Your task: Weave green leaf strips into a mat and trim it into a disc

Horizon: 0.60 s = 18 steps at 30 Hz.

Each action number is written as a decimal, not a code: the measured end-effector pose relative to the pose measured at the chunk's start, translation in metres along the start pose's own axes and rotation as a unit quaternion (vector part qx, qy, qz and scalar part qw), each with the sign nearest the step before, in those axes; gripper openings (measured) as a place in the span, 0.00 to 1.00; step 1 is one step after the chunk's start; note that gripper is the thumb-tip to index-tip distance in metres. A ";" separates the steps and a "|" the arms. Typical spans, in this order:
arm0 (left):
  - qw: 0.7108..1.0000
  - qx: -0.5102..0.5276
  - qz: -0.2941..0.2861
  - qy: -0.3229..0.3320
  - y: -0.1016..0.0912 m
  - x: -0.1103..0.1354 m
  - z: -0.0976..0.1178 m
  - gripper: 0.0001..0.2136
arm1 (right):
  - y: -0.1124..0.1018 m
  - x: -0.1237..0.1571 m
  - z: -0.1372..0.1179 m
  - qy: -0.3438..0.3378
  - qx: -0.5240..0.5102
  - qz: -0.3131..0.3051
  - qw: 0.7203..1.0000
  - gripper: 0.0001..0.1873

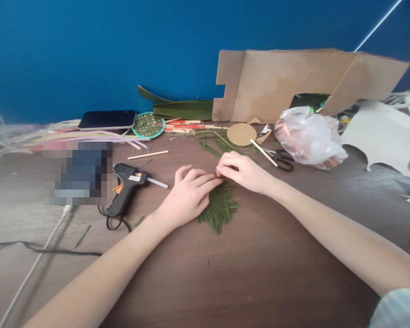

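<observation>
A green piece of many narrow leaf strips [219,213], fringed along its near edge, lies flat on the brown table. My left hand [190,195] rests over its left and upper part, fingers stretched out and holding nothing visible. At the upper edge of the leaf piece, my right hand [239,170] is closed in a pinch beside the left fingertips. What is between the right fingers is too small to make out. Loose leaf strips [222,142] lie just beyond the hands, near a round cardboard disc [242,134].
A black glue gun [127,187] with a white stick lies left; its cord trails nearby. Scissors [284,160], a pale stick [264,153] and a plastic bag [309,136] are at right. A cardboard sheet [269,77] stands against the blue wall. A phone [107,119] lies back left.
</observation>
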<state>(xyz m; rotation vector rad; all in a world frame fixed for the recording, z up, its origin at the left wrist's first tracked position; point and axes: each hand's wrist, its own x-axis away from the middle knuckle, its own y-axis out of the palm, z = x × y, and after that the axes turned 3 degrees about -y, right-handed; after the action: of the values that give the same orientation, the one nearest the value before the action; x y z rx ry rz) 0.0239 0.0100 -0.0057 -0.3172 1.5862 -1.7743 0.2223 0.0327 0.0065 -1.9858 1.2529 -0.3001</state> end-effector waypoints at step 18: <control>0.999 0.022 -0.007 -0.026 -0.001 0.000 0.001 0.18 | -0.004 0.002 0.000 0.003 0.008 0.002 1.000 0.10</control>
<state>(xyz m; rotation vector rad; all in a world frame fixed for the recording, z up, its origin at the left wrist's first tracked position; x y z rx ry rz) 0.0240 0.0095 -0.0043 -0.3507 1.5099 -1.7943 0.2264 0.0319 0.0093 -1.9702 1.2537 -0.3126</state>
